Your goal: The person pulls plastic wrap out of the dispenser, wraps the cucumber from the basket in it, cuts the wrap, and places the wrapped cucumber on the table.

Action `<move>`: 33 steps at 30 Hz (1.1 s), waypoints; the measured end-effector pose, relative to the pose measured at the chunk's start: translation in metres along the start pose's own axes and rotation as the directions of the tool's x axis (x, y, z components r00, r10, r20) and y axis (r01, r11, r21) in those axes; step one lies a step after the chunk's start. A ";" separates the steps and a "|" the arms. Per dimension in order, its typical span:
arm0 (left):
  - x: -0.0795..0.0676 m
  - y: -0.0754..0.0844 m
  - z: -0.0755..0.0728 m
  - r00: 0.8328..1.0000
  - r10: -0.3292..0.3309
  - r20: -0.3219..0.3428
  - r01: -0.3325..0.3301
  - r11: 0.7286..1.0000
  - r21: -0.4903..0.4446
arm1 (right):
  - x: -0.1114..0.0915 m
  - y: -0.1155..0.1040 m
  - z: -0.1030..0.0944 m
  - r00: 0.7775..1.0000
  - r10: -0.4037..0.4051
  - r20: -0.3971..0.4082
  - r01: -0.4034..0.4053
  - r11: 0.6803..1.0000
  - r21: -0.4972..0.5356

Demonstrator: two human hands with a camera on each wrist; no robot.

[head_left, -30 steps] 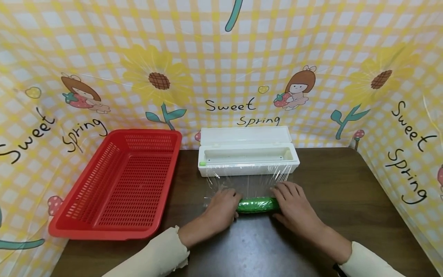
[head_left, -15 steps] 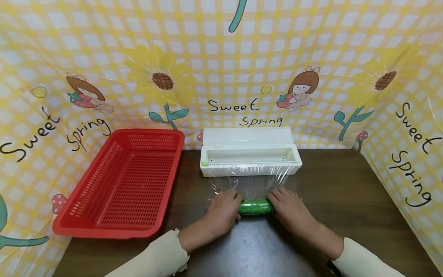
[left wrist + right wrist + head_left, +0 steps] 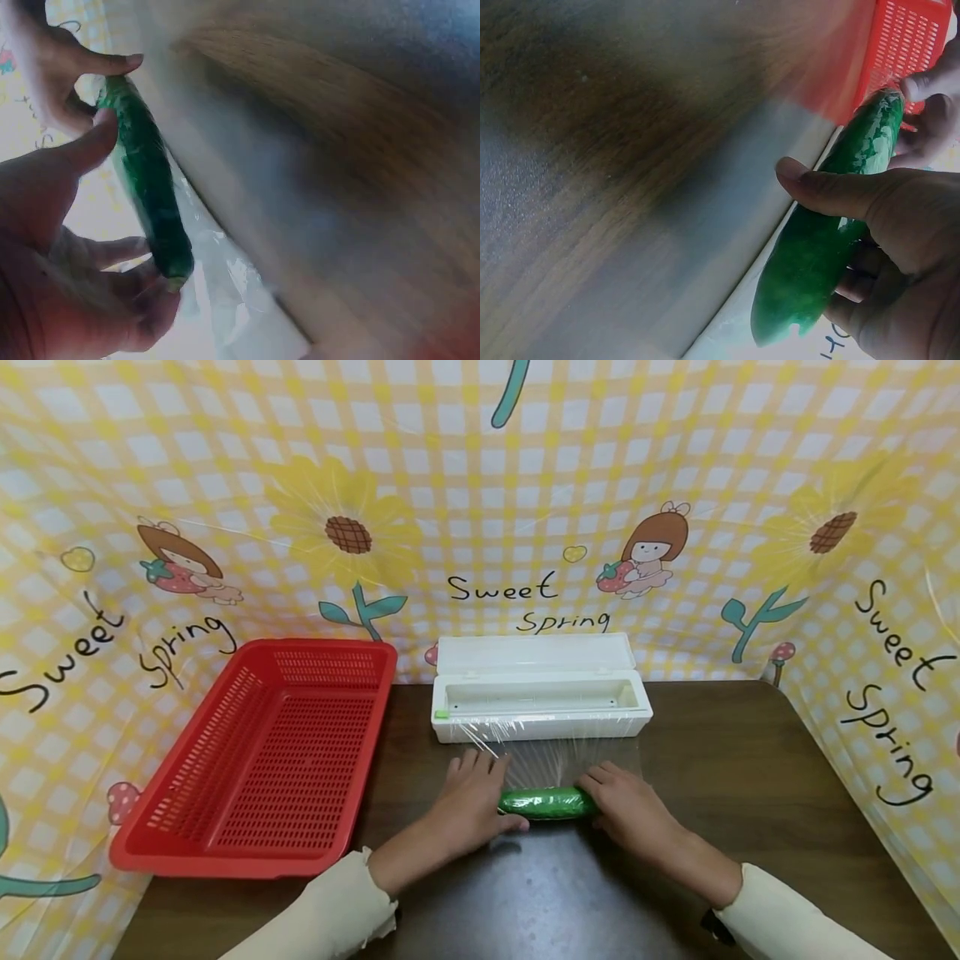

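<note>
A green cucumber (image 3: 547,803) with shiny plastic wrap on it lies crosswise between both hands. My right hand (image 3: 626,806) grips its right part, thumb on the near side and fingers curled behind, as the right wrist view of the cucumber (image 3: 810,259) shows. At the other end, my left hand (image 3: 468,797) has its fingers spread forward over the film, with the thumb on the near side. In the left wrist view, the left thumb overlaps the cucumber (image 3: 154,187). Clear plastic wrap (image 3: 543,760) stretches from the cucumber to the white wrap dispenser (image 3: 540,727).
The dispenser's lid (image 3: 534,653) stands up at the back, and a small green piece (image 3: 442,715) sits at its left front corner. To the left is a red perforated basket (image 3: 345,827) on the dark wooden table (image 3: 750,760). Checked cloth (image 3: 480,485) surrounds the table.
My left hand has loosened, its fingers straightening forward and its thumb coming out on the near side. My right hand has shifted left along the cucumber.
</note>
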State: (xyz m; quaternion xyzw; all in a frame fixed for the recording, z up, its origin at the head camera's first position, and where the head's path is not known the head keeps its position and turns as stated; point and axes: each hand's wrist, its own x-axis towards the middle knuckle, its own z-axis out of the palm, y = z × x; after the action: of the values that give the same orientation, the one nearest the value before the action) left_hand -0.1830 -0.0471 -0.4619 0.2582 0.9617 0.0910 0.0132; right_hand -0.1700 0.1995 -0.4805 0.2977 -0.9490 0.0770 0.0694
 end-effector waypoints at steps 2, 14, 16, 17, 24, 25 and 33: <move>0.000 0.005 -0.001 0.997 0.060 -0.049 -0.057 0.996 0.075 | 0.000 0.000 0.001 1.000 -0.002 -0.004 0.002 1.000 0.003; 0.010 0.028 0.020 0.961 0.260 -0.090 -0.236 0.948 0.214 | 0.001 0.001 0.004 1.000 -0.012 -0.013 0.011 0.999 -0.036; 0.012 0.026 0.019 0.955 0.277 -0.107 -0.250 0.945 0.209 | 0.001 0.000 0.004 1.000 -0.008 -0.016 0.008 1.000 -0.029; 0.013 0.026 0.018 0.954 0.282 -0.105 -0.257 0.945 0.203 | 0.001 0.000 0.004 1.000 -0.002 -0.020 0.002 1.000 -0.023; 0.019 0.022 0.014 0.963 0.267 -0.035 -0.259 0.954 0.150 | -0.002 -0.001 0.004 0.998 0.032 -0.047 -0.033 0.999 -0.022; 0.019 0.022 0.013 0.965 0.262 -0.026 -0.256 0.956 0.144 | -0.002 -0.001 0.004 0.998 0.026 -0.049 -0.028 0.999 -0.038; 0.020 0.021 0.010 0.967 0.253 0.002 -0.251 0.958 0.136 | -0.003 -0.005 0.004 0.993 -0.061 -0.100 0.043 0.983 -0.176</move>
State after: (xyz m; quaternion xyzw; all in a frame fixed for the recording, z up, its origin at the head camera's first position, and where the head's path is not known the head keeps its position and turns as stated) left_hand -0.1894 -0.0180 -0.4671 0.3783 0.9249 0.0288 -0.0235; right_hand -0.1647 0.1961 -0.4846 0.3109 -0.9390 0.0075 0.1467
